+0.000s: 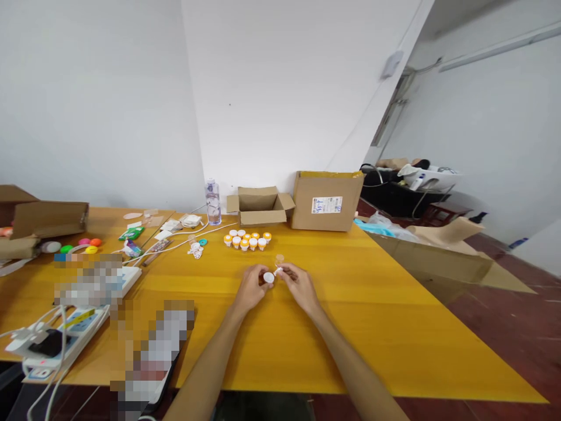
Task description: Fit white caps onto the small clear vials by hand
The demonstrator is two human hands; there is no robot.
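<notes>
My left hand (252, 289) is closed round a small white round cup-like piece (269, 278), its pale round face turned up. Close beside it, my right hand (300, 287) pinches a little white piece (278, 271), too small to name. A small clear round piece (279, 258) shows just beyond my right fingertips; whether they touch it, I cannot tell. Farther back on the table stands a cluster of several small round white-and-orange pieces (245, 242). To their left lie a white perforated piece (196, 251) and a teal ring (202, 242).
An open cardboard box (262, 218) and a larger closed carton (324, 202) stand along the wall, near a clear water bottle (213, 204). Power strips (83, 327) with cables lie at left, with colourful balls (91, 249) behind. A blurred-out flat object (158, 345) sits at the front edge.
</notes>
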